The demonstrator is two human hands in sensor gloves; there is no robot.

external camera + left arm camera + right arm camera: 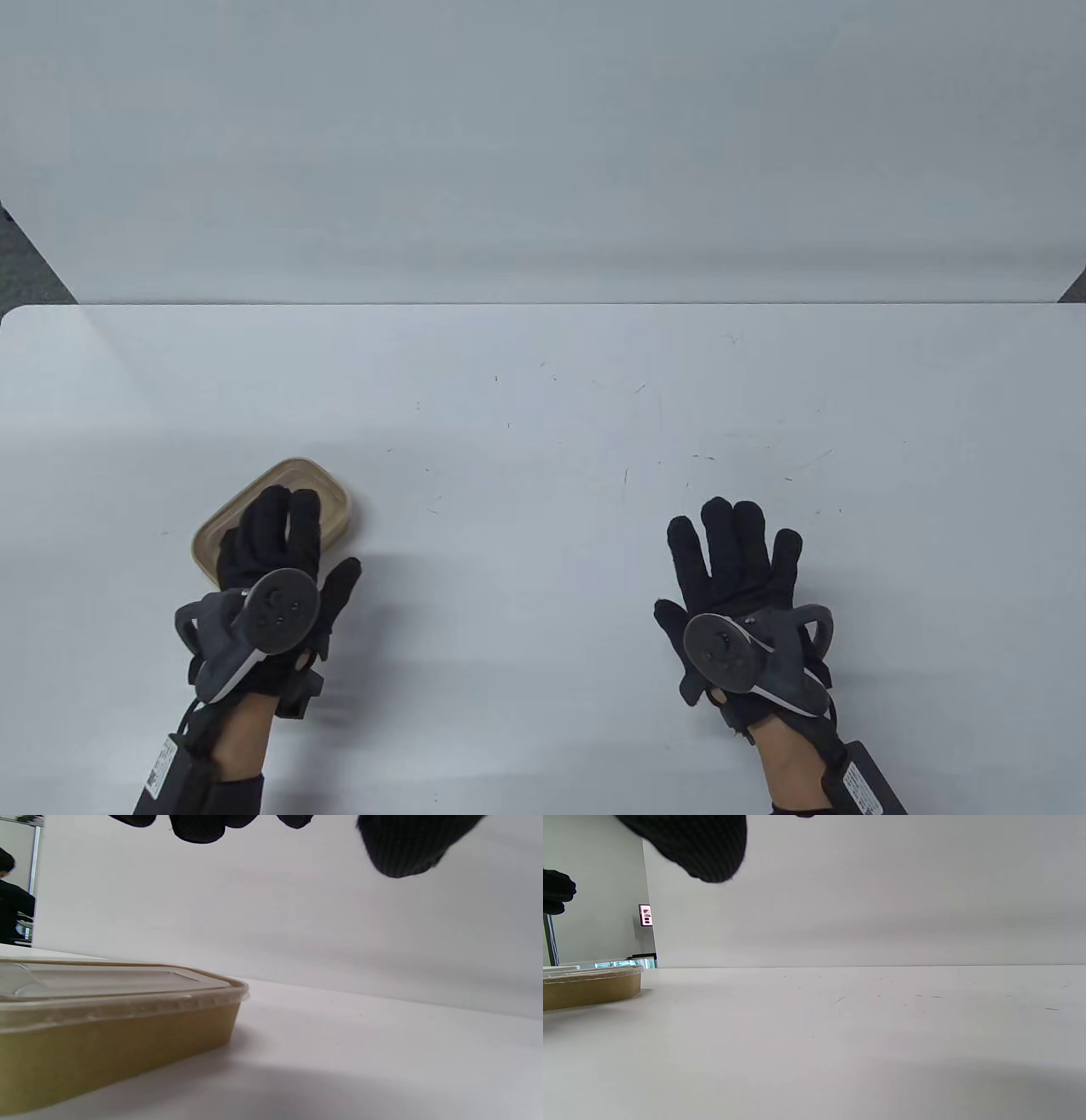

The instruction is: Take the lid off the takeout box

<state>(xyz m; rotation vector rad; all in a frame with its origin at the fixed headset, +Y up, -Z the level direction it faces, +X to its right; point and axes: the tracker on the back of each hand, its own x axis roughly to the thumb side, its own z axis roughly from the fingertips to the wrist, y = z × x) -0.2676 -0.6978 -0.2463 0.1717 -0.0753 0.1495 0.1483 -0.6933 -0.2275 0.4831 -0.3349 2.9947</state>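
Note:
A tan paper takeout box (331, 497) with a clear plastic lid (106, 982) stands on the white table (543, 407) at the front left. The lid sits closed on the box. My left hand (276, 543) hovers over the near half of the box with its fingers spread; in the left wrist view its fingertips (197, 827) are well above the lid and touch nothing. My right hand (734, 552) lies open and flat over the table at the front right, holding nothing. The box also shows in the right wrist view (589, 988) at the far left.
A white wall panel (543, 144) rises behind the table's far edge. The table top carries faint scratches (704, 458) near the middle.

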